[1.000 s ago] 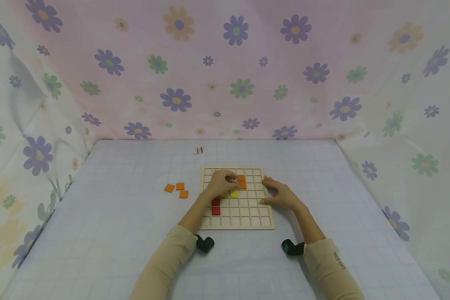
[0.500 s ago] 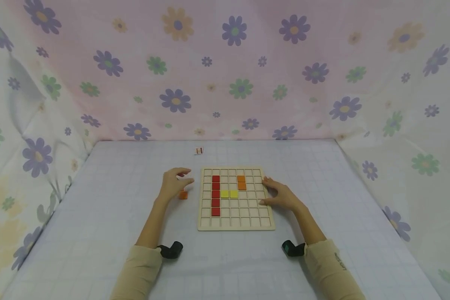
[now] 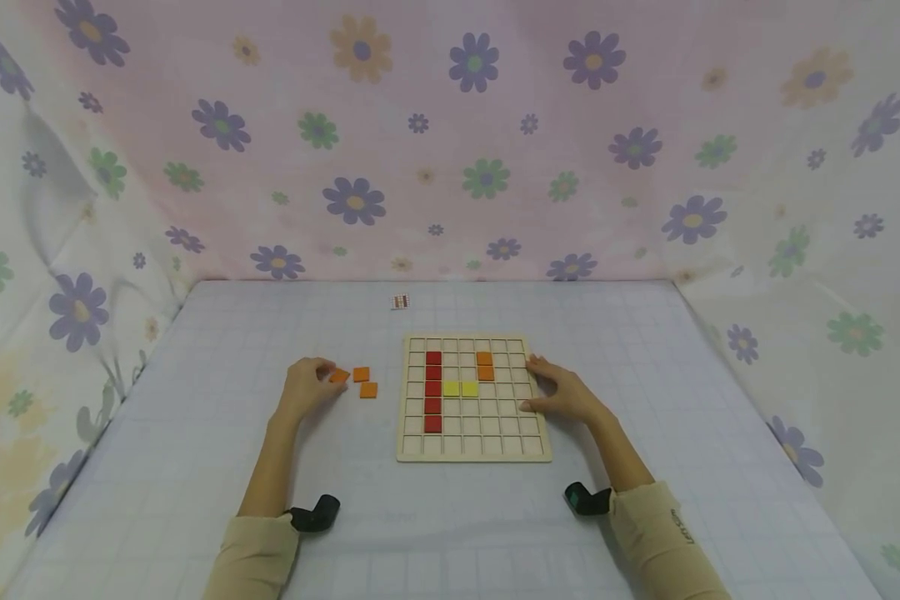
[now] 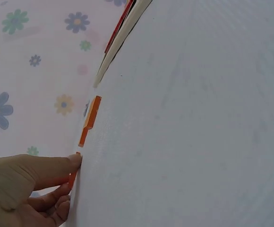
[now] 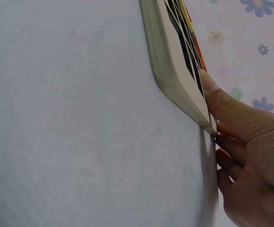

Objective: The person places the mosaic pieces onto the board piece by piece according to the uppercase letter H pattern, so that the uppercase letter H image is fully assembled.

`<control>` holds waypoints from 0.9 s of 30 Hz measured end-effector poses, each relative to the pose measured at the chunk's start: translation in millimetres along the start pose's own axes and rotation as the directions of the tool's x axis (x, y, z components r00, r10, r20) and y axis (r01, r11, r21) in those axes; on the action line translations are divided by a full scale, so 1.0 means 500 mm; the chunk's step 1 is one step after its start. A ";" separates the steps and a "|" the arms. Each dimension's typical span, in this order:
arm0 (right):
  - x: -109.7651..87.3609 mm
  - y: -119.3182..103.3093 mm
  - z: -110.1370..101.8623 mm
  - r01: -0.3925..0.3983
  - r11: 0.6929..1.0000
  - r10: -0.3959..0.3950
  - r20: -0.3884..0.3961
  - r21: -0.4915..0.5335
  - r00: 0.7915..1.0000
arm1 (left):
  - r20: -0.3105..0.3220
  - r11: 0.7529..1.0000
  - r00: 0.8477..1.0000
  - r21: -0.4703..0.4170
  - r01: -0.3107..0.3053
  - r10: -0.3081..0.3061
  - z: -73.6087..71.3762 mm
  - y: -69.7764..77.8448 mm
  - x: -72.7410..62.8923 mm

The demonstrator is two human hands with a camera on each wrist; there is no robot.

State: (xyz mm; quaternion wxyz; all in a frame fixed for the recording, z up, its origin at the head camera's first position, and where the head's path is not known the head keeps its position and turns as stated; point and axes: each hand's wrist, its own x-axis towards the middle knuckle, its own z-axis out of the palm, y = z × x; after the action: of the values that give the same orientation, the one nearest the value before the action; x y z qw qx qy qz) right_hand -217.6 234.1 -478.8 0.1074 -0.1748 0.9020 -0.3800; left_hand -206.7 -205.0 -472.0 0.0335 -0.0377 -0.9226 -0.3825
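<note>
In the head view, my left hand (image 3: 310, 388) is at the leftmost orange square tile (image 3: 338, 376) on the table. The left wrist view shows that tile (image 4: 72, 178) pinched between thumb and fingers. Two more orange tiles (image 3: 362, 374) lie just to its right. A wooden grid board (image 3: 474, 456) lies flat, bearing a column of red tiles (image 3: 433, 389), two yellow tiles (image 3: 460, 389) and two orange tiles. My right hand (image 3: 566, 392) rests at the board's right edge, thumb and forefinger spread apart. In the right wrist view, its thumb (image 5: 208, 81) touches the board's top.
A small printed card (image 3: 400, 302) lies beyond the board, near the table's back edge. White cloth covers the table (image 3: 450, 533), and a flowered curtain (image 3: 487, 133) hangs behind and at both sides. Black devices (image 3: 318, 514) are strapped at both wrists.
My left hand has come off the board, where it covered part of the red column and a yellow tile, and moved left to the leftmost orange tile. My right hand stays at the board's edge.
</note>
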 end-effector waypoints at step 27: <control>0.001 -0.004 -0.001 0.008 1.000 -0.008 -0.001 -0.011 1.000 | -0.038 0.949 0.985 -0.265 -0.173 0.169 0.085 0.070 0.033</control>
State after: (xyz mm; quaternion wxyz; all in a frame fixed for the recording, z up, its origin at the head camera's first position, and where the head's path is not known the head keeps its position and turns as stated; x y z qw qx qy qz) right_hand -217.6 233.0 -476.8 0.1043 -0.1788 0.9034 -0.3754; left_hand -221.1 -149.3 -475.9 0.0679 -0.1188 -0.8555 -0.4995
